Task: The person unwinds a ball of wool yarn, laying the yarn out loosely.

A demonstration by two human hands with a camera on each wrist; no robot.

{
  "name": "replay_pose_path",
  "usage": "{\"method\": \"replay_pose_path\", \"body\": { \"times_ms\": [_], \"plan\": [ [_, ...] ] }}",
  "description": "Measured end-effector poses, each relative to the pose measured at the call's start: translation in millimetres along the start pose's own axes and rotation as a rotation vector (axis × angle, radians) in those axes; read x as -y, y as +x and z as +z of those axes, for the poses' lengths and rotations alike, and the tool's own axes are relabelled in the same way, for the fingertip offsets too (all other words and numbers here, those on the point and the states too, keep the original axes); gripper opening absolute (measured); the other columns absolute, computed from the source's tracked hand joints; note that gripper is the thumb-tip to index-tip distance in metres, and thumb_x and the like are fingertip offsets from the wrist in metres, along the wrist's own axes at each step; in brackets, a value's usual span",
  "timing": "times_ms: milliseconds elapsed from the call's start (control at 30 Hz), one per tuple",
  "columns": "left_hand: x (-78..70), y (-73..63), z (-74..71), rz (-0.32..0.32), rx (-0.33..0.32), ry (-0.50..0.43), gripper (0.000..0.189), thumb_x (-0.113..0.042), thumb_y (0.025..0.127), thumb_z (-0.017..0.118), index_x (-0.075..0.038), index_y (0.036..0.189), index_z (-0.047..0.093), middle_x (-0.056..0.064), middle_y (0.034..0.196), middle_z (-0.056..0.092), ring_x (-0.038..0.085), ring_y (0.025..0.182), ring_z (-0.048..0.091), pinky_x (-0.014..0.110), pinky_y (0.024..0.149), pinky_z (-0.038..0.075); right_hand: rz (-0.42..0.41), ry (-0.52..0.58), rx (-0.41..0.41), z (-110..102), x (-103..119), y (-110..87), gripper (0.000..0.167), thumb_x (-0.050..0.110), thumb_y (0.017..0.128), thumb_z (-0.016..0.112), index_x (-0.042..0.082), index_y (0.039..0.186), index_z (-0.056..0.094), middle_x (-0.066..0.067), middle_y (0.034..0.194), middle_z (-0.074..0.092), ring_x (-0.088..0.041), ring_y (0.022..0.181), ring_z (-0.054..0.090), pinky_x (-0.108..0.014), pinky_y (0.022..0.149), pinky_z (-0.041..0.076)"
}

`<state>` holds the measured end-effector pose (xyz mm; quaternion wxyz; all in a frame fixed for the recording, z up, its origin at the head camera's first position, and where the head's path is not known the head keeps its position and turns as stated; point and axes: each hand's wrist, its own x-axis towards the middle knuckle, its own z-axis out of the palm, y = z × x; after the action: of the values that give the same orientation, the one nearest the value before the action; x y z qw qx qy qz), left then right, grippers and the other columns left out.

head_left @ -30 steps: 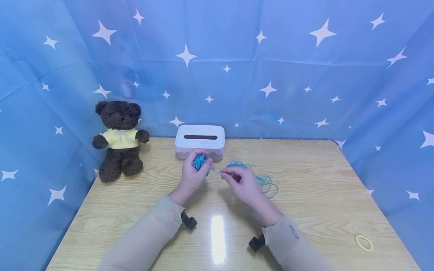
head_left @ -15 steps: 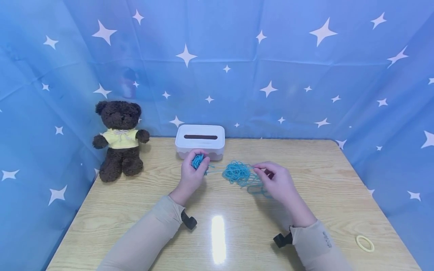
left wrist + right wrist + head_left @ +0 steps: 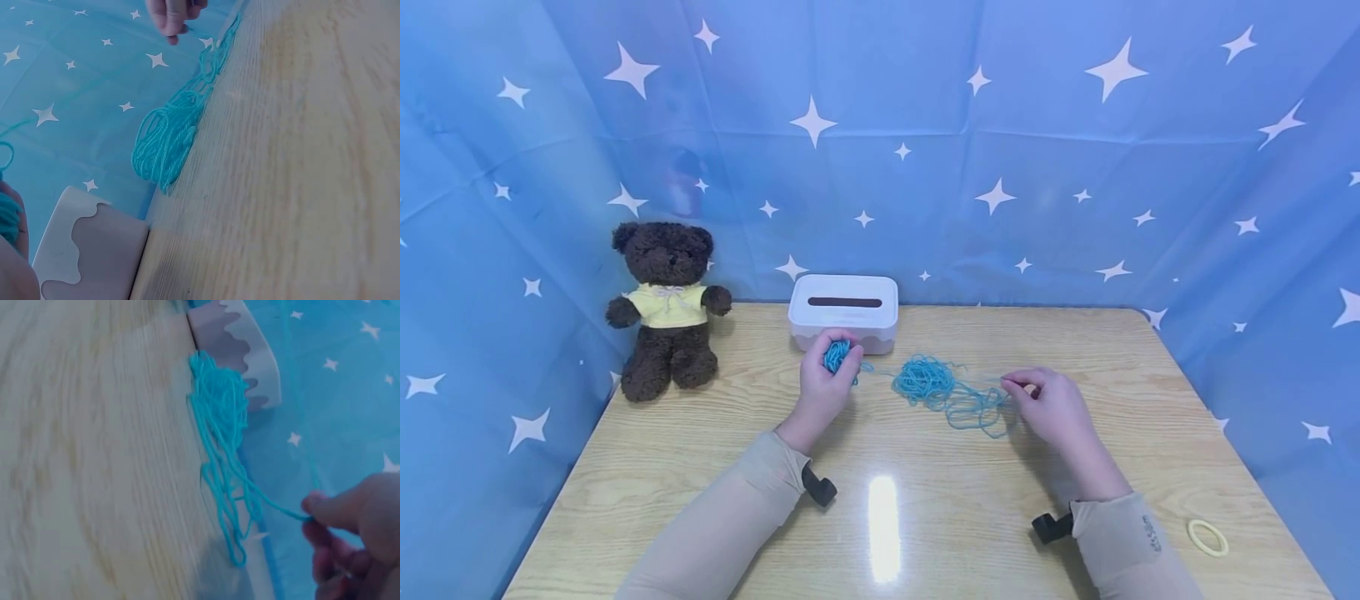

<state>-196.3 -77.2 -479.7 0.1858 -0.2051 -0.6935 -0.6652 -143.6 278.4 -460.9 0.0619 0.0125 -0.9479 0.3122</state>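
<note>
My left hand (image 3: 825, 385) grips a small wound bundle of turquoise yarn (image 3: 837, 356) in front of the tissue box. To the right, my right hand (image 3: 1054, 406) pinches a strand of the same yarn between thumb and fingertips. That strand (image 3: 275, 506) rises from a loose tangled pile of yarn (image 3: 923, 380) lying on the table between the hands. From the pile, loose loops (image 3: 972, 408) trail rightward below the right hand. A thin, faint length also leads from the left hand's bundle toward the right. Only part of the left hand (image 3: 14, 269) shows in the left wrist view.
The white tissue box (image 3: 842, 315) with a dark slot stands at the table's back edge. A brown teddy bear (image 3: 667, 308) in a yellow top sits at the left. Near the right edge of the wooden table (image 3: 962, 533) lies a pale yellow ring (image 3: 1207, 538).
My right hand has moved right, away from the left hand, pinching the strand and uncovering the yarn pile. The left hand has stayed nearly in place with its bundle.
</note>
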Motion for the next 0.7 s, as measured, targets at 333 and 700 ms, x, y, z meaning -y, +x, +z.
{"method": "replay_pose_path", "body": {
  "times_ms": [333,700],
  "plan": [
    [0.7,0.1,0.8,0.027,-0.041,-0.013,0.013,0.001,0.104,0.065,0.007,0.115,0.062,0.013,0.097,0.066,0.005,0.082,0.064,0.018,0.075,0.056,0.124,-0.119,0.130,2.6,-3.1,1.4,0.034,0.032,0.109,0.066,0.008,0.129,0.080,-0.027,0.143,0.070,-0.050,0.127,0.069,-0.067,0.103,0.055],
    [-1.5,0.3,2.0,0.017,0.000,-0.022,0.021,0.001,0.103,0.066,0.014,0.118,0.059,0.015,0.101,0.066,0.006,0.085,0.064,0.019,0.075,0.057,-0.184,0.139,0.051,39.0,68.0,-3.5,0.033,0.027,0.107,0.073,0.011,0.135,0.076,-0.013,0.124,0.077,-0.015,0.084,0.069,-0.029,0.068,0.059]
  ]
}}
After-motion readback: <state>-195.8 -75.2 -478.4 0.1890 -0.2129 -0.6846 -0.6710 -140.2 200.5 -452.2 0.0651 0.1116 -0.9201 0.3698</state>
